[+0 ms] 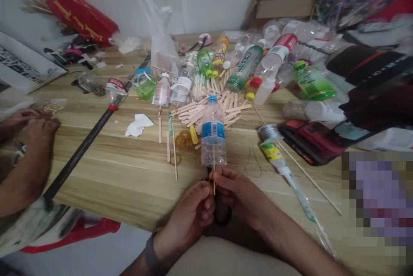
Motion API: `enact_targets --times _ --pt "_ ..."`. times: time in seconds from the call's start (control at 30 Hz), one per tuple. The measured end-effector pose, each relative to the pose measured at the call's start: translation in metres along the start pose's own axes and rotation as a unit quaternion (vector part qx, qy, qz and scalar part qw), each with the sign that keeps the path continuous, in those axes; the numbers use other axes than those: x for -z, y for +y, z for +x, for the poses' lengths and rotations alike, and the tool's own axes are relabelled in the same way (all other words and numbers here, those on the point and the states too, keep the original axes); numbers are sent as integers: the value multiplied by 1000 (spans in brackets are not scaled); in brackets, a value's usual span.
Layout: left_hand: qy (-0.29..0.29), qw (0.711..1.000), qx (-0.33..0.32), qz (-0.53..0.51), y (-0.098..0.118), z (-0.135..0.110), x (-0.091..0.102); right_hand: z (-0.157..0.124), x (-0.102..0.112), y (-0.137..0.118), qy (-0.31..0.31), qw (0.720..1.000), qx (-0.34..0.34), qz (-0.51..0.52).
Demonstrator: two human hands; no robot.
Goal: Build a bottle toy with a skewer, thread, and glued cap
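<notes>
Wood is making up the table (116,181). At the far left, another person's hands (40,123) are resting near a small clear bag (53,106) that is holding tiny tan bits. Behind them, a red bag (77,11) is leaning. Next, a clear jar (92,84) is lying with small dark things in it. A long black pole (84,147) is wearing a cut bottle top (115,91) on its end. A white tissue (139,125) is lying beside it, then some rubber bands (183,140).

In the middle, a clear bottle (213,131) with a blue cap is hiding part of a pile of flat sticks (195,116). A thin stick (214,153) is running along its bottom end. The person's left hand (196,205) is curling close by the stick, but I cannot tell what its fingers are gripping. The right hand (237,187) is pinching the stick between thumb and finger.

Further right, many bottles (247,67) are crowding the back. A spool (269,133) is sitting near a big red drill (364,110), which is blocking some bottles.
</notes>
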State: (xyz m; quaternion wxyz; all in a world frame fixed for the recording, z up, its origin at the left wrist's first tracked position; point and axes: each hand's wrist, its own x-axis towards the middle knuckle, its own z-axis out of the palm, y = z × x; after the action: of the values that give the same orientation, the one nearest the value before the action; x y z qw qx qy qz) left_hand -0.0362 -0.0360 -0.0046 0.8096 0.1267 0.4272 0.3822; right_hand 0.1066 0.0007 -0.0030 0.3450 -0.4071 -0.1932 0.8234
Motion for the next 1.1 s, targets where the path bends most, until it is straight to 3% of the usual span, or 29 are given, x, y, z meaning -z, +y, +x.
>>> enact_targets --times 0.17,0.27,0.4,0.47,0.67,0.8,0.87,0.97,1.1 --pt "-12 990 -10 137 0 -17 17 -1 -2 0 -3 1000 -2 -21" --pt "7 982 -57 180 0 -24 23 -1 -2 1 -1 999 6 -37" --pt "74 982 -164 58 2 -26 20 -2 -3 3 -3 998 22 -53" --pt "91 979 -182 -21 5 -26 16 -3 -4 4 -1 998 32 -59" --pt "12 978 -175 -115 17 -23 16 -7 -8 6 -3 995 65 -81" --pt "-12 996 -76 45 26 -20 19 -8 -8 7 1 993 80 -91" --pt "-29 987 -8 157 36 -19 19 -9 -8 7 3 992 85 -94" --pt "-71 938 74 331 54 -21 14 -12 -9 7 0 992 85 -93" --pt "-62 855 47 512 68 -20 3 -15 -11 8 -7 994 75 -78"
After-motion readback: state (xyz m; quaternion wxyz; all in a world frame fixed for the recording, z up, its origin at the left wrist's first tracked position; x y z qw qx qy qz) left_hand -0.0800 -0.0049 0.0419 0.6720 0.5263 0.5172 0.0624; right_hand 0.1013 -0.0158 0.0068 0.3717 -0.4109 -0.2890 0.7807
